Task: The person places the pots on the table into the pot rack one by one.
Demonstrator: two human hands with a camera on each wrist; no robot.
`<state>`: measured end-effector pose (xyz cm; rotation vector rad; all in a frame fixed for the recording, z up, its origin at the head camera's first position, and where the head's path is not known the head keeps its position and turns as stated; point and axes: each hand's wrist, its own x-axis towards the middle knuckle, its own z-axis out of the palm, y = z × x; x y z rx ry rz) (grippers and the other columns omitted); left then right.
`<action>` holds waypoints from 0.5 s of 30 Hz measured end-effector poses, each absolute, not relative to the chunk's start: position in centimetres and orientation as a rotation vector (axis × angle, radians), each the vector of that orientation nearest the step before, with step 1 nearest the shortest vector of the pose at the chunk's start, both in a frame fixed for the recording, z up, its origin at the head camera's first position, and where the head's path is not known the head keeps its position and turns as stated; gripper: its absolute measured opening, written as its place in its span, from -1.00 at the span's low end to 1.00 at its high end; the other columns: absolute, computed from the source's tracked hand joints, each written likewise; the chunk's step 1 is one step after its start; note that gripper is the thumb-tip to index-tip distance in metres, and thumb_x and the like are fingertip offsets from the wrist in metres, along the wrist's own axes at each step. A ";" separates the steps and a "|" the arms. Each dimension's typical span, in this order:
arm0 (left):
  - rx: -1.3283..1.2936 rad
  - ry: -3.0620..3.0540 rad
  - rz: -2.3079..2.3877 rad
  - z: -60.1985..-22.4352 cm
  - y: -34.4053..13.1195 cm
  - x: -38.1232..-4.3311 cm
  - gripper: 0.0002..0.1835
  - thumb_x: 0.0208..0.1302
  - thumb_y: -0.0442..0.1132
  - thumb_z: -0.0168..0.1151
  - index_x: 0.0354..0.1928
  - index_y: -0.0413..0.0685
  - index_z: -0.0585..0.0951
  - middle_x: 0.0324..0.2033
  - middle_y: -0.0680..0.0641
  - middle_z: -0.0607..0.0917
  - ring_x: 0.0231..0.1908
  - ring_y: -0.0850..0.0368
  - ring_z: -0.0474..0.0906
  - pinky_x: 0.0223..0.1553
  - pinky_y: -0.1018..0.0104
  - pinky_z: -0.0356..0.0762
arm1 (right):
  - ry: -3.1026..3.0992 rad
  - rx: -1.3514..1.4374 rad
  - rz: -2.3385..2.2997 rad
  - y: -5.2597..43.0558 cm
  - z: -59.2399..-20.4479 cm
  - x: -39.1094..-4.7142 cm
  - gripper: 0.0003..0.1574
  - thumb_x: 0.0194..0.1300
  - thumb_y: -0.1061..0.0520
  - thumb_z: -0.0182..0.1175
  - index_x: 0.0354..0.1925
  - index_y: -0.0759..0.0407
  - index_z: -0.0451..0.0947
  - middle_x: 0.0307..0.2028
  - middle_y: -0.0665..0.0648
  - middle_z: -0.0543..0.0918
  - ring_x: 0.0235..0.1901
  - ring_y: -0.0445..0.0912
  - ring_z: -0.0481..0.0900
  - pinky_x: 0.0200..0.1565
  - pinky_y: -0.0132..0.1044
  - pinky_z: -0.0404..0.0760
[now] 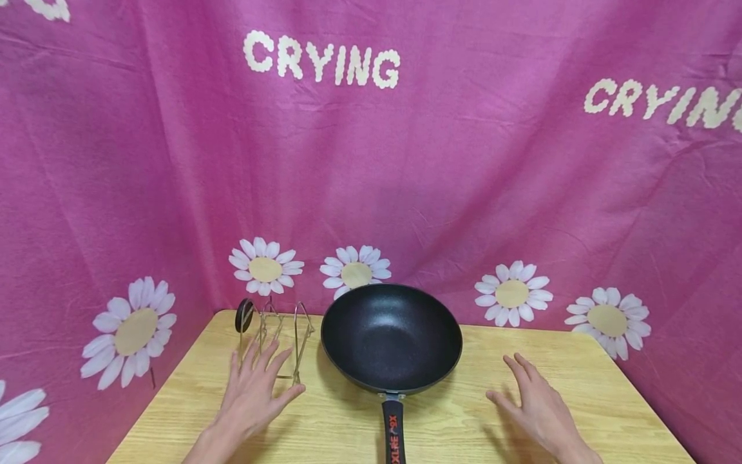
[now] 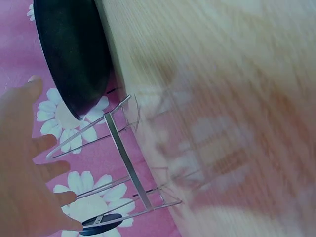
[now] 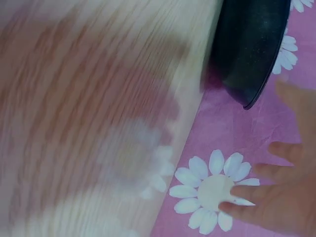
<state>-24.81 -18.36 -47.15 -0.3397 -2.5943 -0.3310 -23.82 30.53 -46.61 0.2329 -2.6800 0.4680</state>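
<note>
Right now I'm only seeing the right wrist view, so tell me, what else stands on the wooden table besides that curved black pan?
Observer: A silvery metal wire rack stands to the left of the curved black pan in the head view.
Operator: Okay, and what part of the pan am I missing?
Observer: Its black handle with red lettering, which runs down out of the bottom of the head view.
Operator: Is anything being held on that far side?
Observer: No, the left hand holds nothing; its fingers are spread.
</note>
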 end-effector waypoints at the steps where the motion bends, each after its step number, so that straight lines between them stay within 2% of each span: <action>1: -0.347 -2.578 -0.343 -47.2 -18.3 -24.8 -0.28 0.16 0.32 0.26 0.23 0.01 0.56 0.27 -0.22 0.52 0.37 -0.40 0.25 0.33 -0.47 -0.07 | -2.672 0.233 0.504 30.5 -46.6 -23.8 -0.09 0.24 -0.26 0.32 0.32 0.28 0.37 0.28 0.40 0.44 0.19 0.38 0.45 0.01 0.33 0.49; 4: -0.385 -2.516 -0.387 -47.4 -18.1 -24.8 -0.41 0.15 0.21 0.34 0.09 -0.03 0.62 0.14 -0.20 0.61 0.26 -0.33 0.40 0.32 -0.39 0.07 | -2.686 0.203 0.607 30.4 -46.4 -23.8 -0.25 0.31 -0.19 0.28 0.25 0.27 0.45 0.17 0.33 0.56 0.12 0.26 0.56 -0.01 0.20 0.58; 9: -0.444 -2.429 -0.431 -47.7 -18.0 -24.7 -0.59 0.13 0.06 0.42 -0.09 -0.04 0.68 -0.01 -0.13 0.68 0.04 -0.17 0.56 0.19 -0.15 0.36 | -2.719 0.151 0.800 29.7 -46.0 -23.7 -0.35 0.33 -0.18 0.27 0.19 0.22 0.52 0.08 0.24 0.66 -0.09 0.06 0.70 -0.08 -0.02 0.66; 15: -0.447 -2.449 -0.530 -47.6 -17.2 -24.2 -0.71 0.17 0.02 0.41 -0.16 0.04 0.69 -0.08 -0.01 0.70 -0.02 -0.04 0.60 0.07 -0.09 0.47 | -2.711 0.150 0.925 28.4 -45.7 -23.6 -0.49 0.31 -0.06 0.31 0.12 0.17 0.57 -0.08 0.14 0.73 -0.30 -0.11 0.72 -0.21 -0.28 0.67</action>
